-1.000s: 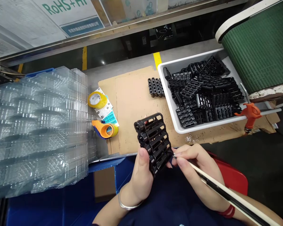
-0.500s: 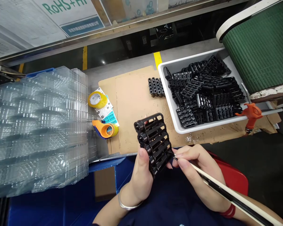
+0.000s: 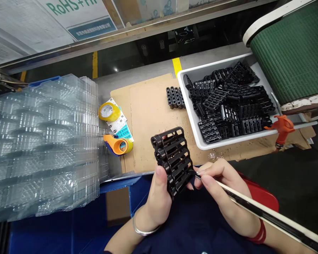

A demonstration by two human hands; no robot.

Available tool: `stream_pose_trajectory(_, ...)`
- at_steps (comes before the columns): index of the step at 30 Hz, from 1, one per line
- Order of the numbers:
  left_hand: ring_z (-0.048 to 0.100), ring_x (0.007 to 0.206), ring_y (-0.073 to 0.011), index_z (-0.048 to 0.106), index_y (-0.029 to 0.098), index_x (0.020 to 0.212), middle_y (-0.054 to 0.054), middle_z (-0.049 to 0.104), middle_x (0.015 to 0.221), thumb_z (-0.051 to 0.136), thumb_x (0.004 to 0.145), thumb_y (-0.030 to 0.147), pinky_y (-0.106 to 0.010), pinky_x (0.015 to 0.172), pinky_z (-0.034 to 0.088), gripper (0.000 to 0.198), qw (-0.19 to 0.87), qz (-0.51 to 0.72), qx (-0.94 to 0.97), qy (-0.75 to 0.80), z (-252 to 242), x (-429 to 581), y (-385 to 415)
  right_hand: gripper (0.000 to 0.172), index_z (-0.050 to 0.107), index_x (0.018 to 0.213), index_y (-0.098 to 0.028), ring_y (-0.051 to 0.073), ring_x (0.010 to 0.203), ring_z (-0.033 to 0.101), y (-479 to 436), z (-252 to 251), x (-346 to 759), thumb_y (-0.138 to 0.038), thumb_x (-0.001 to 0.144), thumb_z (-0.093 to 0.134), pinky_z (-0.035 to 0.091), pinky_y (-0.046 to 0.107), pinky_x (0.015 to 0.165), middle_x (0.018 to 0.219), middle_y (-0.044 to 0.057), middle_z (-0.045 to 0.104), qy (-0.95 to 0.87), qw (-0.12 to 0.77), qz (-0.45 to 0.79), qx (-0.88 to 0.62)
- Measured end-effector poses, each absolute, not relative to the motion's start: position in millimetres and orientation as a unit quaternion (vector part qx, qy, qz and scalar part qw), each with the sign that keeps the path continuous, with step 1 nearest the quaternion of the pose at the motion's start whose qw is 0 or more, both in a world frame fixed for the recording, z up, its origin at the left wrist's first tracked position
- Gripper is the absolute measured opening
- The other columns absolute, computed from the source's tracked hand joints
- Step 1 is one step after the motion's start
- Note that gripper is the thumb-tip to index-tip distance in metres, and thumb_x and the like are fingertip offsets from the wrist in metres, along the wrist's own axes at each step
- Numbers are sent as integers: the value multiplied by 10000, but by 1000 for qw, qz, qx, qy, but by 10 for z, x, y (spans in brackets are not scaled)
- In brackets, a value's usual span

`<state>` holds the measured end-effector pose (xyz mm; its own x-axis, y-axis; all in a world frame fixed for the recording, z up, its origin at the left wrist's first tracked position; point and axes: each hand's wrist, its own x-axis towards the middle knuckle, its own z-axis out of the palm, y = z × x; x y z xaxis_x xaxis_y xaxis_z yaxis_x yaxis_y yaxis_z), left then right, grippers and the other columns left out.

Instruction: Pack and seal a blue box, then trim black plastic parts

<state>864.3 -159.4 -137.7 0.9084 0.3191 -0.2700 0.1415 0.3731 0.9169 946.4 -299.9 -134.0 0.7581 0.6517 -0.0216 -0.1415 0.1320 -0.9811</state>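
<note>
Holding a black rack (image 3: pixel 175 157) in the left hand (image 3: pixel 159 199), tipped long-ways up and left. Pinching a long stick (image 3: pixel 265 212) in the right hand (image 3: pixel 228 192), with its tip at the rack's lower right side.

Prob. factory: green conveyor (image 3: pixel 291 49), bin (image 3: pixel 235 140) w/ plastic pts (image 3: pixel 215 98).

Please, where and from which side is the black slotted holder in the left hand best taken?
Probably by its upper right corner, coming from the far side. The black slotted holder is tilted; the left hand holds its lower left edge, and the tool in the right hand reaches its lower right edge.
</note>
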Motion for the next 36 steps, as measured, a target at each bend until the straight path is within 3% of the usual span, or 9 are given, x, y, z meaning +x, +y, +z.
stream_pose_trajectory(14, 690, 1040, -311, 730, 196, 1032, -96, 754, 904, 206, 931, 751, -451, 939, 564, 771, 786, 54, 574, 221, -1397, 8620, -1607, 100, 603, 909, -253, 130, 802, 694, -3015, -1341, 9456, -244, 1002, 567, 564, 301, 885, 817, -32, 680, -209, 718, 277, -603)
stream_pose_trajectory(17, 694, 1032, -301, 625, 195, 1206, -111, 745, 1023, 245, 921, 764, -452, 911, 575, 742, 754, 102, 591, 267, -1640, 8659, -1483, 119, 617, 885, -249, 131, 800, 685, -2981, -1450, 9554, -309, 986, 599, 555, 319, 925, 794, -31, 676, -163, 730, 221, -626)
stream_pose_trajectory(22, 644, 1174, -284, 409, 173, 1414, -170, 646, 1278, 304, 933, 736, -438, 998, 516, 748, 580, 86, 712, 386, -2460, 9096, -869, 295, 663, 983, -224, 176, 725, 705, -3019, -1794, 9969, -509, 942, 601, 597, 318, 771, 776, 17, 738, -64, 687, 81, -720)
stream_pose_trajectory(25, 546, 1311, -287, 463, 163, 1392, -174, 593, 1380, 440, 957, 623, -447, 1106, 426, 633, 543, 87, 742, 382, -2788, 9470, -470, 508, 661, 1142, -189, 215, 676, 726, -3152, -1967, 10187, -627, 945, 497, 596, 398, 862, 635, 19, 727, -30, 656, 73, -750)
stream_pose_trajectory(27, 550, 1300, -288, 534, 166, 1335, -163, 602, 1373, 518, 955, 546, -475, 1115, 411, 538, 518, 88, 762, 379, -2877, 9688, -271, 569, 648, 1193, -181, 240, 687, 746, -3260, -2061, 10264, -659, 920, 507, 610, 394, 822, 702, 49, 762, -2, 648, 86, -756)
stream_pose_trajectory(29, 577, 1252, -286, 571, 166, 1297, -142, 605, 1358, 574, 949, 475, -524, 1085, 431, 466, 492, 90, 776, 384, -2907, 9894, -111, 579, 646, 1192, -179, 264, 758, 766, -3374, -2153, 10302, -664, 910, 506, 611, 384, 817, 829, 88, 793, 28, 653, 84, -752)
stream_pose_trajectory(31, 593, 1208, -279, 582, 169, 1283, -122, 599, 1347, 603, 945, 425, -540, 1041, 466, 424, 467, 95, 784, 397, -2910, 10121, 40, 600, 628, 1231, -172, 265, 738, 768, -3502, -2249, 10331, -661, 933, 448, 602, 387, 848, 809, 91, 794, 50, 655, 90, -748)
stream_pose_trajectory(34, 606, 1163, -265, 591, 169, 1262, -110, 601, 1318, 612, 947, 388, -518, 993, 507, 384, 441, 97, 788, 418, -2898, 10524, 266, 647, 635, 1239, -183, 272, 720, 767, -3747, -2395, 10395, -701, 922, 412, 607, 373, 836, 774, 89, 791, 65, 646, 106, -753)
stream_pose_trajectory(36, 621, 1129, -257, 602, 163, 1239, -103, 619, 1280, 611, 949, 381, -500, 967, 526, 363, 435, 90, 794, 416, -2901, 10797, 387, 656, 675, 1176, -205, 286, 825, 774, -3926, -2466, 10429, -743, 887, 437, 612, 351, 831, 868, 105, 801, 68, 632, 120, -762)
